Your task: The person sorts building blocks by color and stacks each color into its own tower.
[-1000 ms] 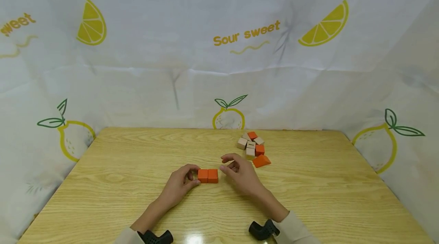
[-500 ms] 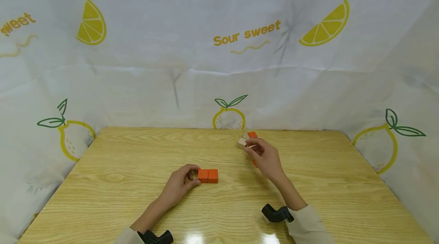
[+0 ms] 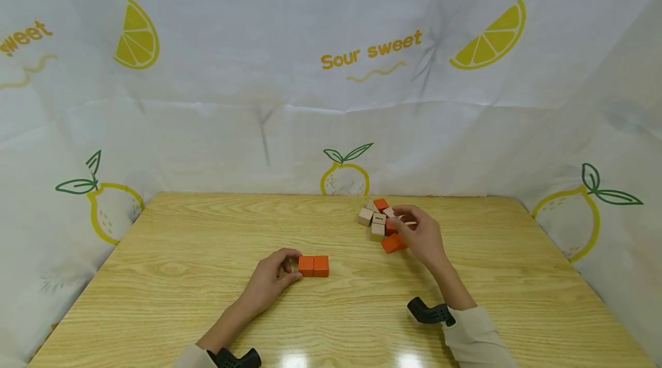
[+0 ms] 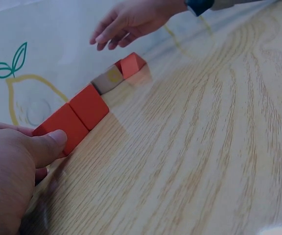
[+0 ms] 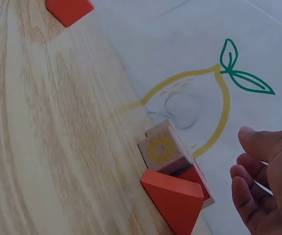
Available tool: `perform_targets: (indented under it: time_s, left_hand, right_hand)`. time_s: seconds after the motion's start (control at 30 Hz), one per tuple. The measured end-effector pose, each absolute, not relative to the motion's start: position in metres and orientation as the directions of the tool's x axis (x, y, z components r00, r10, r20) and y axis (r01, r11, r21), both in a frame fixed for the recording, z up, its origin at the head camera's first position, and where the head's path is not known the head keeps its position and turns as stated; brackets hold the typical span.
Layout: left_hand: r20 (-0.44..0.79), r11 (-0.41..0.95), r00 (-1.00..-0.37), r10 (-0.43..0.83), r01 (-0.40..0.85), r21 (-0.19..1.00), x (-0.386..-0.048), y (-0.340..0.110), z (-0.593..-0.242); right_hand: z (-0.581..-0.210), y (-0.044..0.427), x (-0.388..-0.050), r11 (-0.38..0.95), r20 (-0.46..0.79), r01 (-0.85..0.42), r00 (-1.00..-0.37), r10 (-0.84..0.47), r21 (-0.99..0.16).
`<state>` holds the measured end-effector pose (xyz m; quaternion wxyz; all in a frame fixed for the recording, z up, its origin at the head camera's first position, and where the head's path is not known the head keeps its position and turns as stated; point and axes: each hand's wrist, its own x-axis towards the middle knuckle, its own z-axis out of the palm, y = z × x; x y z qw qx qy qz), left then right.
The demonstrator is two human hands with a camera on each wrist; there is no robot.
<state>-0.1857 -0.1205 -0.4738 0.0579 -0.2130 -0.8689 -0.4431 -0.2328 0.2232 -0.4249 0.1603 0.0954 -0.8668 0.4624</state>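
Two orange blocks stand side by side, touching, at the middle of the wooden table. My left hand [image 3: 269, 279] pinches the left orange block [image 3: 306, 266] between thumb and fingers; the thumb lies on its near face in the left wrist view. The right orange block [image 3: 321, 266] adjoins it. Further back and right, my right hand [image 3: 424, 236] hovers beside the block pile, fingers loosely bent and holding nothing in the right wrist view. Nearest it are an orange triangular block [image 5: 175, 196] and a plain wood block [image 5: 160, 149] with a yellow print.
The pile also has a plain wood cube [image 3: 365, 217], another orange block [image 3: 381, 204] and several others, partly covered by the right hand in the head view. A white curtain [image 3: 233, 144] with lemon prints borders the back and sides of the table [image 3: 196, 241].
My right hand has moved from beside the two orange blocks, over the pile at the back right, to the pile's right side. The left hand stays on its block.
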Motion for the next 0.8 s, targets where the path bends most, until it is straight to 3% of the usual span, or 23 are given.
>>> perform_targets:
  time_s: [0.8]
  left_hand:
    - [0.280,0.500,-0.903,0.325,0.415,0.760,-0.185,-0.121,-0.471]
  right_hand:
    - [-0.454,0.236,-0.240,0.565,0.353,-0.301,-0.935,-0.018,-0.768]
